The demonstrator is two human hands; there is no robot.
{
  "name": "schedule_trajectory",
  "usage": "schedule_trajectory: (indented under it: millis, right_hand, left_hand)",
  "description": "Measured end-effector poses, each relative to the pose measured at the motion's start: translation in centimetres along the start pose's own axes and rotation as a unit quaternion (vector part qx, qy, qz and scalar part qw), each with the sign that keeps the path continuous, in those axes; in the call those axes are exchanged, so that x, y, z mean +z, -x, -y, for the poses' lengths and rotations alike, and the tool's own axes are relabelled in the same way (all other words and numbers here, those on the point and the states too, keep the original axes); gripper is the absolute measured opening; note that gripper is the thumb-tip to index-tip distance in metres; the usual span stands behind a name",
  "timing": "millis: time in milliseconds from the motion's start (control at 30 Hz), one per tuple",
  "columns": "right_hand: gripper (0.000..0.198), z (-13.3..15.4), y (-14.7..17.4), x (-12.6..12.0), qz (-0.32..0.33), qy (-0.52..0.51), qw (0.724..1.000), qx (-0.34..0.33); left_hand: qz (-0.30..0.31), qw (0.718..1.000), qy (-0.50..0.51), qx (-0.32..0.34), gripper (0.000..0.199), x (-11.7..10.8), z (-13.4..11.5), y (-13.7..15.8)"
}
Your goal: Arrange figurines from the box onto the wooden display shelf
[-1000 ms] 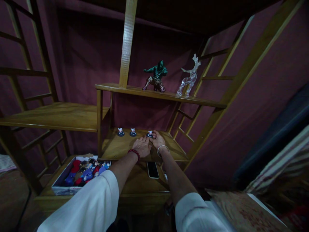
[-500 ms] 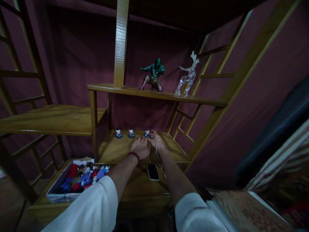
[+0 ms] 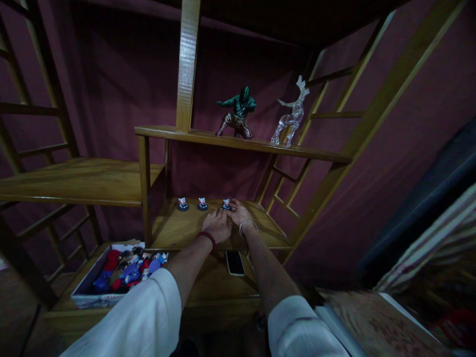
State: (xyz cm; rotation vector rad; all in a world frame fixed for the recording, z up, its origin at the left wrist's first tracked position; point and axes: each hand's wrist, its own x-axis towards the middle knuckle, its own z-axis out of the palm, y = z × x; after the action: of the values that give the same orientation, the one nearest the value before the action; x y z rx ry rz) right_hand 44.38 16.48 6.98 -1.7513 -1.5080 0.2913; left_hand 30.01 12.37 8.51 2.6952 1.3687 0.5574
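Three small cat-like figurines on dark round bases stand in a row on the lower wooden shelf [image 3: 174, 228]. The left figurine [image 3: 182, 204] and the middle figurine [image 3: 202, 204] stand free of my hands. Around the right figurine [image 3: 226, 204], my right hand [image 3: 238, 213] has its fingers closed at the base's right side. My left hand [image 3: 218, 224], with a dark red bead bracelet, reaches the front of that base with its fingertips. Its fingers are held together, palm down, and partly cover the base.
A box [image 3: 80, 292] of mixed small figures sits at lower left. A phone [image 3: 235, 263] lies below the shelf edge. On the upper shelf [image 3: 260, 145] stand a green-and-bronze hooded figure [image 3: 240, 111] and a clear deer [image 3: 292, 116]. A wooden post [image 3: 144, 193] borders the left.
The view has tilted very slightly. Both hands stay at the right figurine, and the three figurines keep their places.
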Motion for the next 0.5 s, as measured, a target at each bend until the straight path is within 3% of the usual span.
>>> schedule_trajectory:
  millis: [500]
  right_hand:
    - [0.055,0.99,0.61,-0.45,0.0,0.024,1.0,0.009]
  left_hand:
    - [0.002,1.0,0.007,-0.002,0.054,-0.28,0.03,0.1]
